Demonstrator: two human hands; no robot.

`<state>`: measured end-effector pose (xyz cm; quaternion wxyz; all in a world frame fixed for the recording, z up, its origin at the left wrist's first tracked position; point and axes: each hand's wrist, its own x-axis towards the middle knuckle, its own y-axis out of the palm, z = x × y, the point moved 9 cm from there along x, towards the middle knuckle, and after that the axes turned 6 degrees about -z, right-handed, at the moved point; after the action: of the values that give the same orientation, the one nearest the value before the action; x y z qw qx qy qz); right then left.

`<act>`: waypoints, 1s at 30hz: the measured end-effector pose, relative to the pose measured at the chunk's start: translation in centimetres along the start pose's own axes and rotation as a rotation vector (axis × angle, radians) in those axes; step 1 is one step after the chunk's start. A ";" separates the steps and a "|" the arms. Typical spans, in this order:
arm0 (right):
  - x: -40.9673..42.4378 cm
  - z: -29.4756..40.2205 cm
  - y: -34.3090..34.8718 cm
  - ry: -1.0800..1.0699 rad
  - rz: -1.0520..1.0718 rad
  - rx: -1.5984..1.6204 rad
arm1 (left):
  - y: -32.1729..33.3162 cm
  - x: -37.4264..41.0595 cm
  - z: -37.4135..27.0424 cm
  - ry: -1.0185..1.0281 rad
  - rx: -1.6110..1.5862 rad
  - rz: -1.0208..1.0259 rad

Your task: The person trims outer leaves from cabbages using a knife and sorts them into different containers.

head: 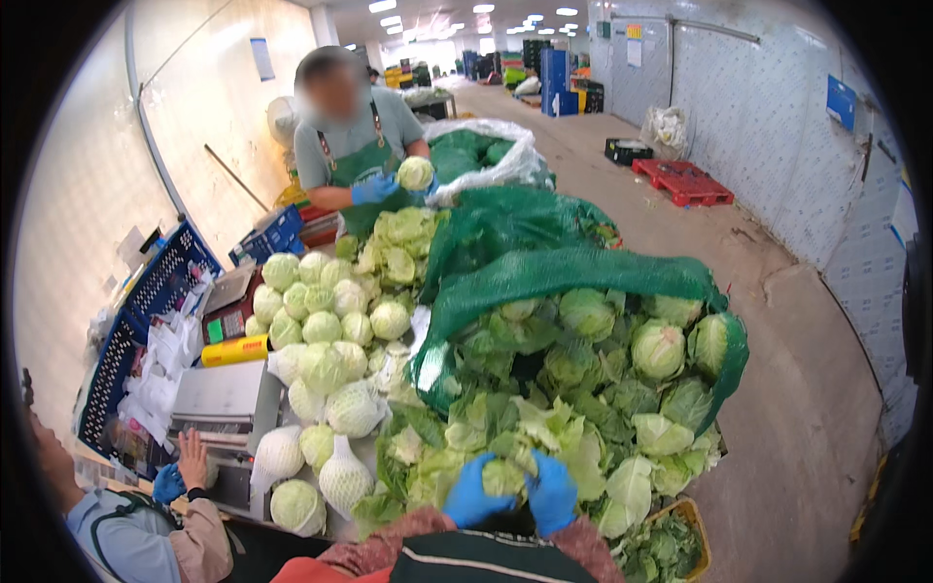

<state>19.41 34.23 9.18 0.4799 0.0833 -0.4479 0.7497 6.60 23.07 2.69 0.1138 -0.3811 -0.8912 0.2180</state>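
Both my hands wear blue gloves, low in the middle of the view. My left hand (477,494) grips a small green cabbage (503,476) from its left side. My right hand (551,492) is curled at the cabbage's right side, fingers against its outer leaves. Loose cabbage leaves (576,441) lie heaped around and beyond both hands. Just past them a green mesh sack (568,266) lies with its mouth towards me, full of untrimmed cabbages (658,350). The underside of the held cabbage is hidden.
Trimmed cabbages (321,327) are piled left, with net-wrapped ones (345,477) nearer. A wrapping machine (219,390) and blue crates (109,386) stand beyond. A co-worker's bare hand (192,458) is there. Another co-worker holds a cabbage (415,173). A yellow crate (701,535) holds leaves.
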 end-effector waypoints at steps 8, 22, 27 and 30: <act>3.6 -7.1 -2.2 0.238 0.154 -0.202 | -5.9 1.0 -4.7 -0.231 -1.020 0.405; 3.0 -4.7 -4.8 0.486 0.105 0.352 | -5.7 2.1 -8.0 -0.103 -0.798 0.061; 4.0 1.3 -7.2 0.285 0.070 0.334 | -0.5 0.4 -5.7 -0.818 -1.431 0.191; 3.4 3.6 -4.7 0.218 0.206 0.243 | 4.7 0.1 -2.6 -0.895 -1.447 0.320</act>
<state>20.31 34.31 15.97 0.4326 0.0128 -0.3057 0.8481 10.46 26.84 2.74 -0.5505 -0.3589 -0.7076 -0.2598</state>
